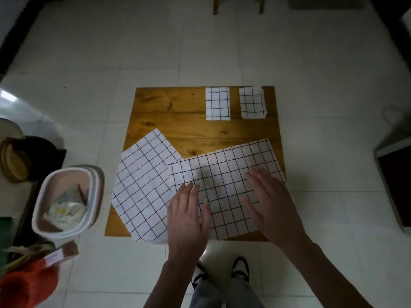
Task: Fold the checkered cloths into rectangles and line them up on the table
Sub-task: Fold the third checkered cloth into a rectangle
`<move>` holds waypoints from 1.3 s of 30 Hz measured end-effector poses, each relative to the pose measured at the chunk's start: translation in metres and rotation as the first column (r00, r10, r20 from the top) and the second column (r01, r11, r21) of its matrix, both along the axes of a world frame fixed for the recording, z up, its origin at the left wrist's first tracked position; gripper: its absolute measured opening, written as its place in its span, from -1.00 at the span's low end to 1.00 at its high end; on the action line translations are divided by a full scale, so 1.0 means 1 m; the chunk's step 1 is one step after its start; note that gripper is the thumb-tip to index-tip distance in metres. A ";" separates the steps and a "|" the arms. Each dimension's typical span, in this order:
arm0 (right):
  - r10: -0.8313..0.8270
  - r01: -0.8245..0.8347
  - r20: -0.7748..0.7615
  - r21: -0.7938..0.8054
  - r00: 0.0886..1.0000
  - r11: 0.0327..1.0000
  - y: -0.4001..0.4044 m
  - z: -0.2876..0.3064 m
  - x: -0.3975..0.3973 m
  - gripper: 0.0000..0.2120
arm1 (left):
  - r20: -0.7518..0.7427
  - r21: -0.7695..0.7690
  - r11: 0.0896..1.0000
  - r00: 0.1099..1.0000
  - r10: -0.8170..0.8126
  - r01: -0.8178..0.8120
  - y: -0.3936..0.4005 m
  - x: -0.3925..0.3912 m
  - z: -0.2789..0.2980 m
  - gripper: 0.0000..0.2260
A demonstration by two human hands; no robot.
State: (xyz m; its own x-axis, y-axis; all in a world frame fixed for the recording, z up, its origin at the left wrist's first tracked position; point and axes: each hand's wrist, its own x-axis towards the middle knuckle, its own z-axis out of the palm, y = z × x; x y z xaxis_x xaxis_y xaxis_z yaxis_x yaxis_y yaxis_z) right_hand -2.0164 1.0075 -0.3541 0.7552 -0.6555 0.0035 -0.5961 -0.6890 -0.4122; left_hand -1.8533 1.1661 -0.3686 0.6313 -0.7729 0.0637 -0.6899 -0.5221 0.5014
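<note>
Both bare forearms extend forward from the lower edge of the view, converging slightly. The left hand (189,215) lies palm down, fingers straight and close together, pointing forward. The right hand (270,203) lies palm down, fingers straight and slightly spread, angled forward and to the left. The hands are apart, side by side. Both wrists are nearly straight. Neither hand grips anything.

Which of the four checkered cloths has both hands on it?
The wide cloth at the near right of the table: the left hand and right hand lie flat on it. It overlaps the tilted cloth.
</note>
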 end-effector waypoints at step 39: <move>-0.106 0.067 -0.253 -0.157 0.962 0.985 0.032 -0.239 -0.053 -0.31 | 0.210 0.362 0.899 0.917 -0.339 0.249 -0.047 -0.033 -0.215 -0.48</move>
State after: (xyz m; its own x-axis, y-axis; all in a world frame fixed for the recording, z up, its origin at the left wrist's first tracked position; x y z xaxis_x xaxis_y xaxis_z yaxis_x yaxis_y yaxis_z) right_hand -2.0698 1.0396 -0.5929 0.6832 -0.7253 -0.0843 -0.7291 -0.6711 -0.1343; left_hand -1.8859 1.1196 -0.5834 0.3668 -0.9260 -0.0890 -0.9187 -0.3756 0.1219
